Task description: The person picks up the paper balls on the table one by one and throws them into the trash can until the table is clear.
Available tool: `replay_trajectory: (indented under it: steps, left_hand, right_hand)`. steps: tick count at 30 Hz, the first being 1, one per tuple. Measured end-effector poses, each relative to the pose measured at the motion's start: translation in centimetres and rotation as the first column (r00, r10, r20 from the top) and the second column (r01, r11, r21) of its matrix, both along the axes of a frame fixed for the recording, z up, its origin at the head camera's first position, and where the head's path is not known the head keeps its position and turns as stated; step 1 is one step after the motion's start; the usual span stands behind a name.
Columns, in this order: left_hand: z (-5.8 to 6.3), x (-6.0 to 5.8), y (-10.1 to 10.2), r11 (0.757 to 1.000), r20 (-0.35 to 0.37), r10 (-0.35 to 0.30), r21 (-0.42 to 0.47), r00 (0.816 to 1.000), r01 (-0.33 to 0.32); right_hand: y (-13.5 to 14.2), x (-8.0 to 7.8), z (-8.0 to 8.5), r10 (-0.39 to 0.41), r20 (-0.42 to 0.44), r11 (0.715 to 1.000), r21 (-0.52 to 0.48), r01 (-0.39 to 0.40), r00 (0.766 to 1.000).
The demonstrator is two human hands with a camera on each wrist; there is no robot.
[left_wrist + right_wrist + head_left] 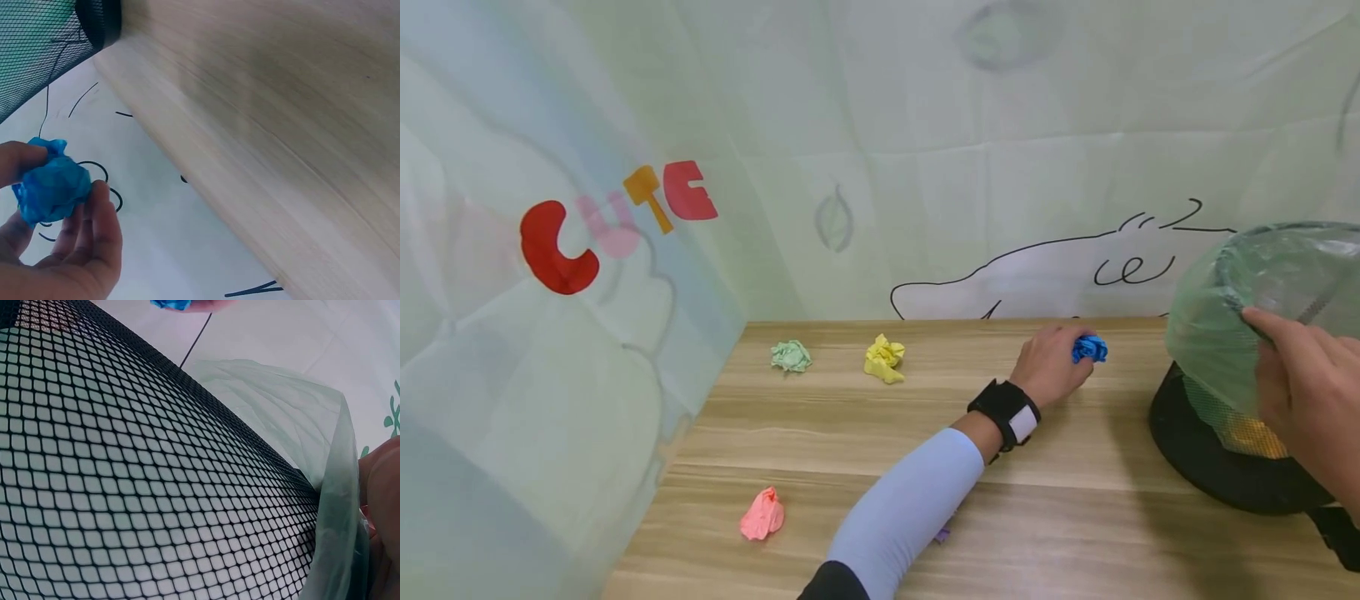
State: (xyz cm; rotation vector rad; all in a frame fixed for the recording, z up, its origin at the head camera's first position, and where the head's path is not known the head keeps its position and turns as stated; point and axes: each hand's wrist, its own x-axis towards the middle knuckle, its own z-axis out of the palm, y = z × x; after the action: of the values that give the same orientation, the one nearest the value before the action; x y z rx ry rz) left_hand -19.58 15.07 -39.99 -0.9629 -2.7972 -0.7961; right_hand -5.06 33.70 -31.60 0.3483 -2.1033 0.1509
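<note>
My left hand (1054, 364) holds a crumpled blue paper ball (1090, 348) near the back edge of the table. In the left wrist view, the thumb and fingers pinch that ball (55, 187) from its sides. At the right stands a black mesh trash bin (1225, 479), lined with a translucent green plastic bag (1213, 333) folded over its rim. My right hand (1311, 375) grips the bin's rim through the bag, thumb and index finger at the edge. Up close in the right wrist view, the mesh wall (150, 481) fills much of the frame beside the right hand (384, 506).
On the wooden table (820, 450) lie a pale green paper ball (792, 357), a yellow one (884, 359) and a pink one (763, 514). A purple scrap (942, 535) shows partly behind the left forearm. A printed cloth (865, 100) hangs behind and to the left.
</note>
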Motion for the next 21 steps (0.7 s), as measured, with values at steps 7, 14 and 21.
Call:
replay_trajectory:
  steps: [7, 14, 21]
  left_hand:
    - [1.1, 0.1, 0.2, 0.992, 0.059, -0.024, 0.123, 0.998, 0.017]
    - [2.2, 0.7, 0.4, 0.985, 0.083, -0.054, 0.170, 0.995, 0.039]
    - [3.5, 1.1, 0.5, 0.960, 0.076, -0.108, 0.266, 0.991, 0.084]
  right_hand:
    - [0.2, 0.2, -0.1, -0.020, 0.023, 1.000, 0.001, 0.020, 1.000]
    - [-0.1, 0.1, 0.1, -0.002, 0.002, 1.000, 0.003, 0.002, 1.000]
    - [-0.3, 0.1, 0.4, 0.000, -0.010, 1.000, 0.001, 0.000, 1.000]
